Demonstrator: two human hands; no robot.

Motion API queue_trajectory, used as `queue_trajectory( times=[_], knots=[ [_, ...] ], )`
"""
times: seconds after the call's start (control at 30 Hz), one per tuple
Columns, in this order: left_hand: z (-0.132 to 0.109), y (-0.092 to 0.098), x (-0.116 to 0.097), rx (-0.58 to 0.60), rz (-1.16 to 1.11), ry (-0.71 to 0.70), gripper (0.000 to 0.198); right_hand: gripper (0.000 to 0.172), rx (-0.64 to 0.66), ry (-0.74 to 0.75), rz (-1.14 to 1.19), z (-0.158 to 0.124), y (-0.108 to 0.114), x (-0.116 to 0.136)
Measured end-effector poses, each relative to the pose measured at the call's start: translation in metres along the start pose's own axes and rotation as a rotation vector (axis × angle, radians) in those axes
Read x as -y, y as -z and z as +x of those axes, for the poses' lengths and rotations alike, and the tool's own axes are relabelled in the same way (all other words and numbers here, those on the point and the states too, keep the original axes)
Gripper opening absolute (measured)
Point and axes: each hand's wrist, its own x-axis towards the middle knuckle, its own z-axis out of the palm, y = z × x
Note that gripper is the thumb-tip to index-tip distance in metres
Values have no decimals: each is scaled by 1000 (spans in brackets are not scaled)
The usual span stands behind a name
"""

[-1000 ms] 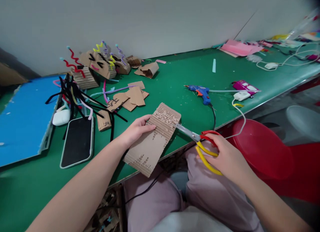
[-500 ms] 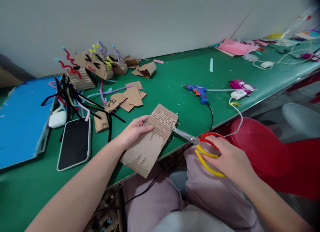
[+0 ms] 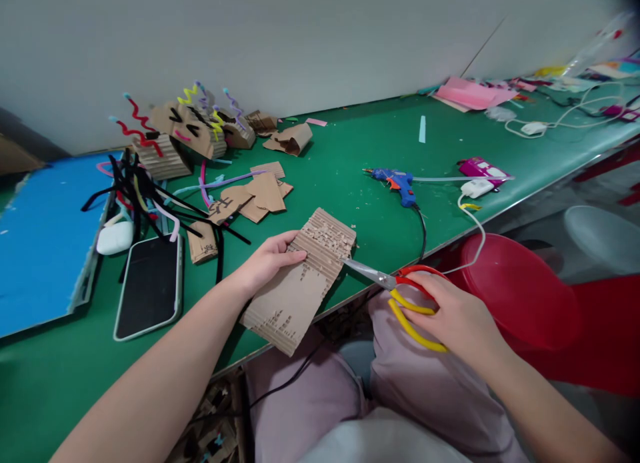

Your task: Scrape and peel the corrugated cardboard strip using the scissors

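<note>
At the table's front edge, my left hand (image 3: 273, 260) grips a piece of cardboard (image 3: 300, 286) by its left side, thumb on top. Its paper face is partly peeled, so corrugated ridges show at the far end and along the near end. Small torn bits lie on the far part. My right hand (image 3: 450, 310) is closed round the red and yellow handles of a pair of scissors (image 3: 373, 273). The blades point left, and their tips touch the cardboard's right edge. The fingers under the handles are partly hidden.
A blue glue gun (image 3: 397, 183) lies behind the cardboard, its cable running off the front edge. At left are a phone (image 3: 150, 286), a white case (image 3: 115, 238), black pipe cleaners (image 3: 137, 183) and cardboard scraps (image 3: 267, 191). A red stool (image 3: 520, 290) stands at right.
My right hand and the scissors have shifted very slightly left, toward the cardboard. My left hand and the cardboard stay in place.
</note>
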Motion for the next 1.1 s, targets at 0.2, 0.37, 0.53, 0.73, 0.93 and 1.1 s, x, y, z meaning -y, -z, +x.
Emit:
queue_trajectory(
  times=[0.2, 0.37, 0.53, 0.73, 0.93, 1.1],
  knots=[
    [0, 1, 1, 27, -31, -3, 40, 36, -15, -2, 15, 2, 0, 3],
    [1, 3, 1, 32, -40, -13, 40, 36, -47, 13, 3, 3, 0, 5],
    [1, 1, 0, 5, -31, -3, 42, 35, -71, 15, 32, 4, -4, 5],
    [1, -1, -1, -15, -21, 11, 45, 35, -64, 14, 25, 4, -6, 3],
    [1, 0, -1, -27, -34, 28, 44, 41, -18, 21, -2, 7, -8, 4],
    [0, -3, -1, -15, -52, 49, 44, 45, 49, -10, 26, 9, -11, 9]
  ],
)
